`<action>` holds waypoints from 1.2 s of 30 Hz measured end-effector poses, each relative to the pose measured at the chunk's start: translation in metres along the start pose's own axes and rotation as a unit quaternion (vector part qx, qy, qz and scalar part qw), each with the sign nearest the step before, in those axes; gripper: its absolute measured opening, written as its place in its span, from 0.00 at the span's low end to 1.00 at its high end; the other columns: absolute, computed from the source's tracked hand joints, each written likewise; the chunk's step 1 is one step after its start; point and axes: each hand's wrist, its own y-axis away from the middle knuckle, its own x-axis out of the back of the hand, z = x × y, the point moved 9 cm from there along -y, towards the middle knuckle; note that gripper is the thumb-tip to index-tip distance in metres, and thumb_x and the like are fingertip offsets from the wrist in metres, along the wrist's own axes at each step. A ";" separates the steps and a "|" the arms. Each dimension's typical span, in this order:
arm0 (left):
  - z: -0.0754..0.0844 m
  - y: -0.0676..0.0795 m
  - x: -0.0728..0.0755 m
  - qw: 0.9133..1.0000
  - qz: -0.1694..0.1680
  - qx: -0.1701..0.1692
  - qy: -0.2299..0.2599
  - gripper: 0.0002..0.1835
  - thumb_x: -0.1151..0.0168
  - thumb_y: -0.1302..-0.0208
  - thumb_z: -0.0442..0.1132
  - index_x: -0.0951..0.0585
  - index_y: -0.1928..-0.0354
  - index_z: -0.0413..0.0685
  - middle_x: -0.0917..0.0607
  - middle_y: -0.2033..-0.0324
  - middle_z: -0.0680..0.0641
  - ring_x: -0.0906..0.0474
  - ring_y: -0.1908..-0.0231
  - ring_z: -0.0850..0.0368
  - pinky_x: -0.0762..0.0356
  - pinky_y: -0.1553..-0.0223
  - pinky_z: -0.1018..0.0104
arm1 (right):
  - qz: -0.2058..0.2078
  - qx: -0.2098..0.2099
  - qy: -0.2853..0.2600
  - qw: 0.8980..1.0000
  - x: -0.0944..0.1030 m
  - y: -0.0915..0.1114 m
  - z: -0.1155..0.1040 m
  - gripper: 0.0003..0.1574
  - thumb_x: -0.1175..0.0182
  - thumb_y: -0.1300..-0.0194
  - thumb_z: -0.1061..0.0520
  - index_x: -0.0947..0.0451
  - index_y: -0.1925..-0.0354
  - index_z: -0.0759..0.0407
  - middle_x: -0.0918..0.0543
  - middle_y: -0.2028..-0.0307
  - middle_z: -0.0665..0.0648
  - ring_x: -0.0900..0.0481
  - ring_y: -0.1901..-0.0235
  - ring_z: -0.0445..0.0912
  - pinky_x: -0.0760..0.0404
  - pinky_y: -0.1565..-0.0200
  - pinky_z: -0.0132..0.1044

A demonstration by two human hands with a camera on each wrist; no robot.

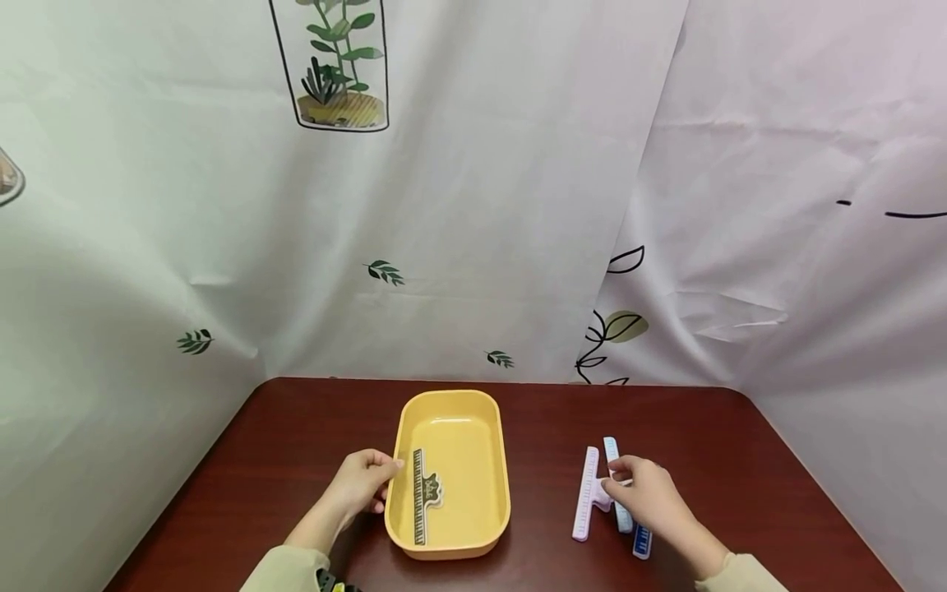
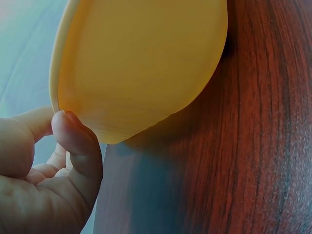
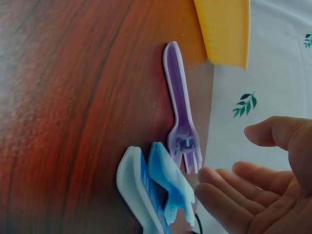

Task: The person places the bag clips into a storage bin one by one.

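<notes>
My left hand (image 1: 360,483) pinches the left rim of a yellow tray (image 1: 473,485) between thumb and fingers; the left wrist view shows the thumb over that rim. Inside the tray, along its left side, lies a black-and-white sealing clip (image 1: 419,501). My right hand (image 1: 649,497) hovers above three more clips on the table, its fingers apart and holding nothing. Nearest its fingertips is a purple clip (image 3: 179,92). Beside that sit a light blue clip (image 3: 168,173) and a dark blue one (image 1: 642,543), both partly hidden by the hand in the head view.
The dark red wooden table (image 1: 318,411) has rounded far corners. A pale cloth (image 1: 481,205) with plant prints hangs behind it and along both sides. A dark wristband (image 1: 329,580) shows at the left sleeve.
</notes>
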 end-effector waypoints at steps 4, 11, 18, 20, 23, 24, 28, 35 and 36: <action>0.002 0.000 -0.001 1.000 -0.004 -0.005 0.000 0.11 0.40 0.38 0.40 0.26 0.65 0.36 0.27 0.81 0.47 0.31 0.82 0.59 0.28 0.85 0.69 | 0.000 0.003 0.014 1.000 0.002 0.002 0.003 0.19 0.35 0.47 0.58 0.21 0.58 0.69 0.15 0.66 0.61 0.16 0.66 0.49 0.18 0.66 0.41; 0.003 -0.002 -0.002 1.000 -0.003 -0.002 -0.004 0.11 0.40 0.38 0.39 0.25 0.65 0.36 0.26 0.81 0.47 0.30 0.82 0.59 0.29 0.85 0.70 | -0.008 0.013 0.062 0.998 0.002 0.004 0.006 0.23 0.33 0.50 0.58 0.22 0.58 0.70 0.15 0.64 0.62 0.19 0.69 0.46 0.19 0.69 0.40; 0.004 -0.003 -0.004 1.000 -0.003 -0.007 -0.008 0.10 0.40 0.38 0.39 0.25 0.65 0.37 0.26 0.81 0.47 0.31 0.83 0.59 0.29 0.85 0.70 | -0.008 0.019 0.097 0.995 -0.002 0.005 0.012 0.25 0.31 0.53 0.56 0.21 0.57 0.70 0.16 0.65 0.63 0.22 0.71 0.47 0.21 0.68 0.44; 0.005 -0.003 -0.003 1.000 -0.002 -0.009 -0.009 0.10 0.40 0.38 0.39 0.25 0.65 0.37 0.26 0.81 0.47 0.31 0.83 0.59 0.29 0.85 0.70 | -0.005 0.026 0.103 0.994 -0.003 0.004 0.012 0.26 0.31 0.53 0.56 0.21 0.57 0.71 0.16 0.64 0.64 0.21 0.69 0.48 0.20 0.66 0.46; 0.005 -0.003 -0.002 1.000 -0.001 -0.009 -0.008 0.11 0.40 0.38 0.39 0.25 0.65 0.37 0.27 0.81 0.47 0.31 0.83 0.59 0.29 0.85 0.70 | -0.003 0.034 0.113 0.993 -0.007 0.003 0.010 0.27 0.30 0.54 0.56 0.21 0.58 0.71 0.17 0.63 0.63 0.21 0.67 0.49 0.20 0.63 0.48; 0.004 -0.003 -0.002 1.000 0.000 -0.009 -0.007 0.11 0.40 0.38 0.39 0.25 0.65 0.37 0.27 0.81 0.47 0.31 0.83 0.59 0.29 0.85 0.70 | -0.005 0.034 0.116 0.993 -0.009 0.003 0.010 0.27 0.30 0.55 0.55 0.21 0.58 0.71 0.17 0.63 0.62 0.21 0.66 0.49 0.20 0.63 0.49; 0.001 -0.001 -0.001 1.000 -0.002 -0.003 -0.003 0.11 0.40 0.38 0.39 0.25 0.65 0.37 0.26 0.81 0.47 0.31 0.83 0.59 0.29 0.85 0.70 | -0.015 0.026 0.120 0.992 -0.017 0.004 0.009 0.28 0.29 0.54 0.54 0.21 0.57 0.70 0.18 0.62 0.62 0.22 0.66 0.48 0.21 0.64 0.49; 0.000 0.002 0.001 1.000 -0.005 -0.007 -0.006 0.12 0.40 0.38 0.40 0.26 0.65 0.36 0.26 0.81 0.48 0.30 0.82 0.59 0.29 0.85 0.70 | -0.007 0.023 0.120 0.993 -0.023 0.003 0.007 0.26 0.30 0.51 0.53 0.20 0.59 0.72 0.19 0.63 0.64 0.21 0.66 0.49 0.20 0.61 0.50; 0.000 0.002 0.000 1.000 -0.005 -0.007 -0.007 0.11 0.40 0.38 0.40 0.26 0.65 0.36 0.26 0.81 0.48 0.30 0.82 0.59 0.29 0.85 0.70 | -0.006 0.022 0.119 0.993 -0.023 0.003 0.007 0.26 0.30 0.51 0.53 0.20 0.59 0.73 0.19 0.63 0.64 0.21 0.66 0.49 0.20 0.61 0.50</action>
